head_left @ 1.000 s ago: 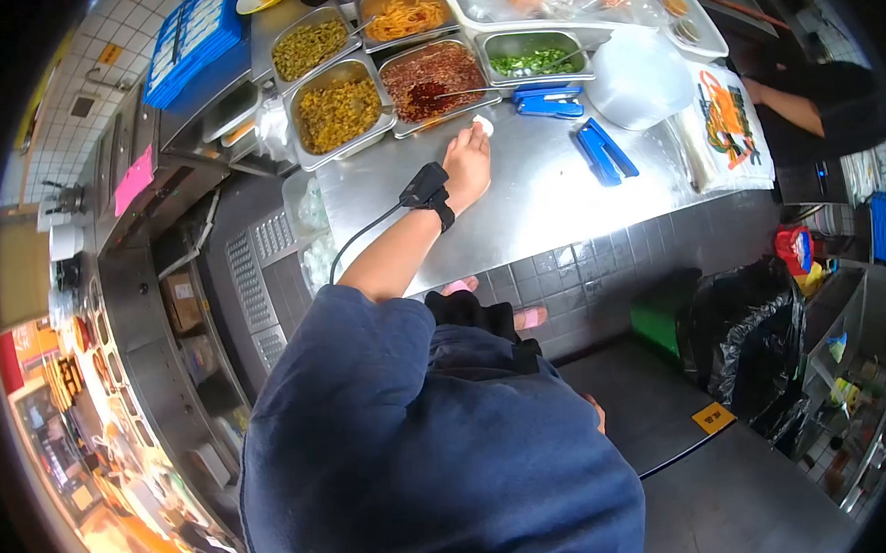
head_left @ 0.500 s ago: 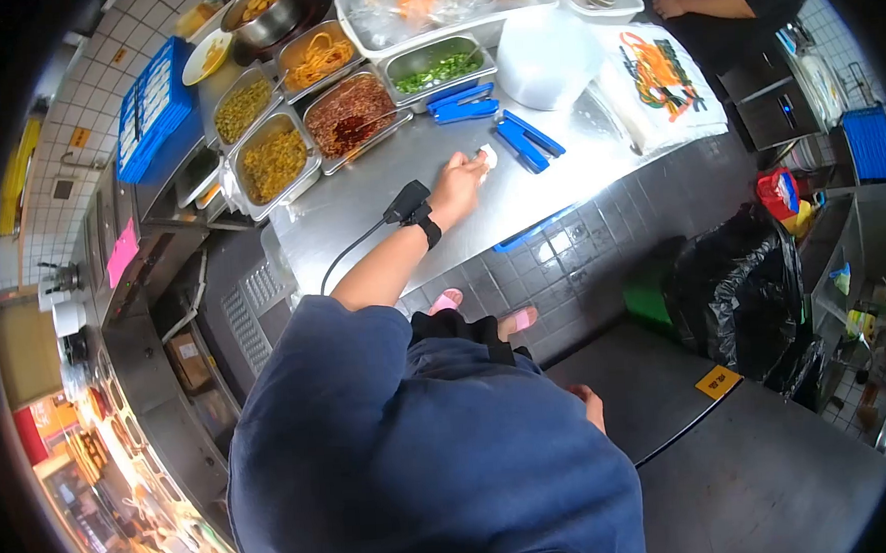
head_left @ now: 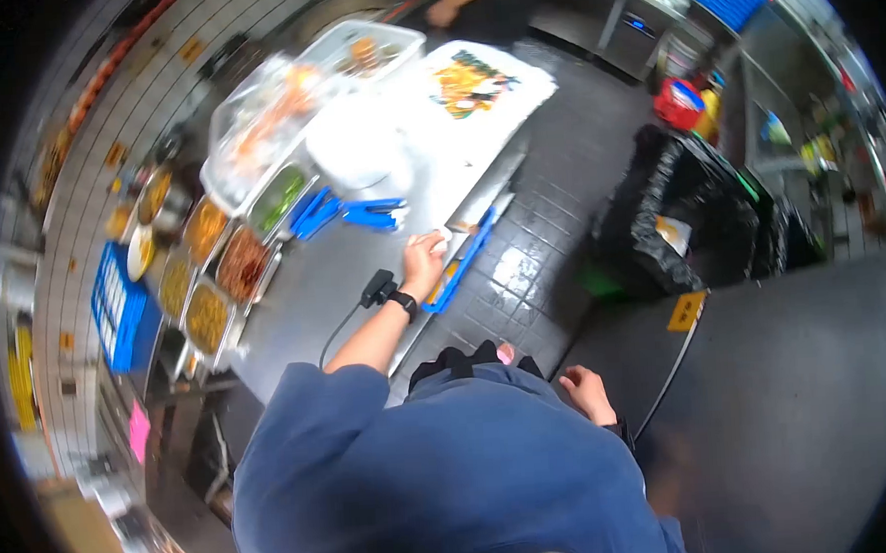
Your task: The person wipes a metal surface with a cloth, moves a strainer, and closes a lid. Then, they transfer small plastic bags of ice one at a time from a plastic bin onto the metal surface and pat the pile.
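My left hand (head_left: 423, 264), with a black strap and device at the wrist, is closed around a small crumpled white tissue or paper (head_left: 443, 242). It is over the near edge of the steel table (head_left: 309, 299). Beyond it lie blue stapler-like tools (head_left: 372, 214), next to a rounded white tub (head_left: 356, 151). My right hand (head_left: 589, 394) hangs low by my side, its fingers loosely bent with nothing visible in them. The dark counter (head_left: 769, 380) is nearest to it.
Metal food pans (head_left: 243, 264) line the table's far left. A clear bag of orange food (head_left: 274, 115) lies in a white tub. A bin with a black liner (head_left: 649, 201) stands at the right. Another person's hand (head_left: 441, 14) shows at the top.
The view has swung toward the right, so the bin appears more central. My left hand, with the white piece, has moved from over the table to its edge. More of my right hand shows.
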`<move>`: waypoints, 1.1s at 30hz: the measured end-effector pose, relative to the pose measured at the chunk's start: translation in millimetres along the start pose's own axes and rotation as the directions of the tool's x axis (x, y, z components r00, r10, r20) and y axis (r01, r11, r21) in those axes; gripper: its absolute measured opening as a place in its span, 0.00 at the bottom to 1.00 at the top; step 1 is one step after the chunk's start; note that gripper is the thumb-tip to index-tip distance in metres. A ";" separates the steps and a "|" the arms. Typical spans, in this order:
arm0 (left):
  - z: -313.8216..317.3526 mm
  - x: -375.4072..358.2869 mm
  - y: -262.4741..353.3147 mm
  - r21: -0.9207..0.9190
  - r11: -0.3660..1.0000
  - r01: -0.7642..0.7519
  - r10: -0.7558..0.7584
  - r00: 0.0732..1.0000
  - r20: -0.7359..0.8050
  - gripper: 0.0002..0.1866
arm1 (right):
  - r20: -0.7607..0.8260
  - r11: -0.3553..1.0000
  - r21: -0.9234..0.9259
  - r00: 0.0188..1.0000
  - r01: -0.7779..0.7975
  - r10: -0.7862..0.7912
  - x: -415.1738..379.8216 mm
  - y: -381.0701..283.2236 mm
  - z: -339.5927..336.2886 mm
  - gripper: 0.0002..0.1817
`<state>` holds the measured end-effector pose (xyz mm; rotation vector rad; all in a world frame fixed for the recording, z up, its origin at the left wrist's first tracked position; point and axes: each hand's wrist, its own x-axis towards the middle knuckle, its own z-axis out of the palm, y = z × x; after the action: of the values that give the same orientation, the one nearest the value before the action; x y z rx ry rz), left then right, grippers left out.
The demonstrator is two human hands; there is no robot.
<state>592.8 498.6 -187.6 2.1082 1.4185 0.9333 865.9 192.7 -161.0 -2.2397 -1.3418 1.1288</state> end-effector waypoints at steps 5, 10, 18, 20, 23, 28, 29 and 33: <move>113.7 61.3 184.5 -0.586 0.801 -0.126 0.248 0.960 0.133 0.25 | -0.019 0.996 0.054 0.997 -0.071 0.072 -1.1 8.0 -9.0 0.17; 127.4 80.8 295.4 -0.808 0.589 0.005 0.364 0.891 0.270 0.31 | -0.112 0.996 0.039 0.990 -0.080 0.084 0.9 28.4 -1.9 0.19; 104.0 69.4 102.5 -0.548 0.817 0.180 0.088 0.900 0.427 0.13 | 0.012 0.972 0.070 0.975 -0.223 0.223 32.0 20.1 -21.2 0.21; 64.5 68.8 61.7 -0.392 0.896 0.208 -0.057 0.930 0.363 0.11 | 0.187 0.950 0.042 0.936 -0.310 0.297 57.9 -15.3 -50.1 0.21; 25.5 78.7 19.6 -0.502 0.768 0.398 -0.282 0.914 0.293 0.10 | 0.196 0.982 -0.085 0.964 -0.166 0.180 110.4 -47.1 -71.4 0.19; -1.8 112.6 -11.5 -0.484 0.790 0.378 -0.388 0.918 0.083 0.09 | 0.151 0.949 -0.223 0.970 0.221 -0.190 239.8 -66.8 -94.3 0.17; -1.9 116.5 -11.4 -0.492 0.774 0.399 -0.412 0.907 0.089 0.09 | 0.183 0.926 -0.293 0.964 0.239 -0.191 260.1 -87.7 -104.0 0.17; 13.8 125.7 -7.7 -0.587 0.699 0.408 -0.452 0.889 0.080 0.08 | 0.178 0.863 -0.323 0.921 0.388 -0.347 310.5 -168.4 -129.3 0.20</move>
<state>629.4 617.9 -165.5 1.2179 1.3385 1.0784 939.8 559.6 -123.6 -2.0243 -2.0594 0.9455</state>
